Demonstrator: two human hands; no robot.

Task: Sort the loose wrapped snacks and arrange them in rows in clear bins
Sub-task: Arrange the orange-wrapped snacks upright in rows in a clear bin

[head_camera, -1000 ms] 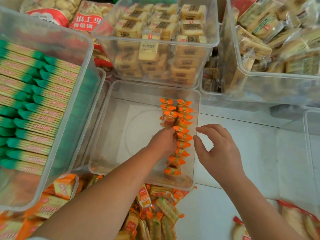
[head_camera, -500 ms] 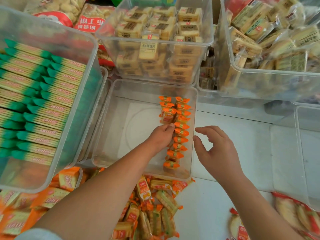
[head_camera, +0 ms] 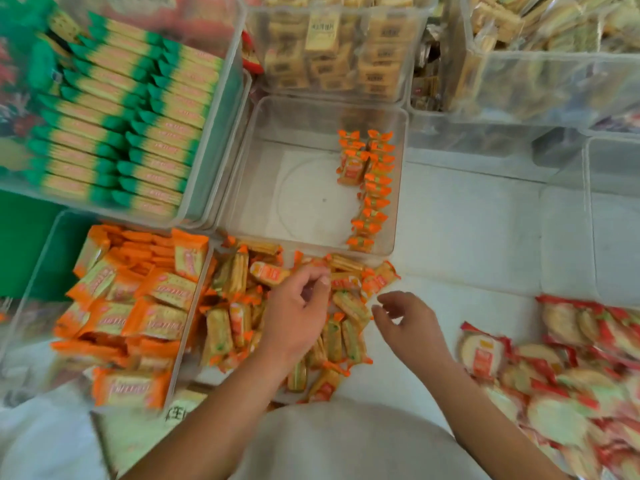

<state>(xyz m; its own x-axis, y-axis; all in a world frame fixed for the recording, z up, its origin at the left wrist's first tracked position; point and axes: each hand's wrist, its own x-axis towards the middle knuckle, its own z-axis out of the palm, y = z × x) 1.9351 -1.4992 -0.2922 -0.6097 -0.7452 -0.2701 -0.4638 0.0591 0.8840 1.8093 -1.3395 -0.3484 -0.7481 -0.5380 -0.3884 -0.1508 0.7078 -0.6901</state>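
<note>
A white worktop point(head_camera: 467, 237) is seen beneath both hands. Far beyond the left hand point(head_camera: 298, 313) and to its left, a large clear plastic bin point(head_camera: 216, 150) is filled with rows of green-ended yellow packets point(head_camera: 131, 126). Directly beyond the left hand, a square clear plastic bin point(head_camera: 263, 133) is placed. Two rows of small orange-ended wrapped snacks point(head_camera: 372, 195) are lined up on edge against its right wall, the inner row much shorter. Just left of the left hand, another clear bin point(head_camera: 38, 282) is heaped with larger orange packets point(head_camera: 152, 317). To the right of the right hand point(head_camera: 405, 323), red-edged packets of round crackers point(head_camera: 571, 375) are spread on the worktop. A loose pile of small orange-ended wrapped snacks point(head_camera: 235, 323) lies under and around the left hand. That hand is laid palm down on the pile with its fingers curled in; whether a snack is gripped cannot be told. The right hand is held just right of the pile, fingers loosely bent, with nothing in it.
</note>
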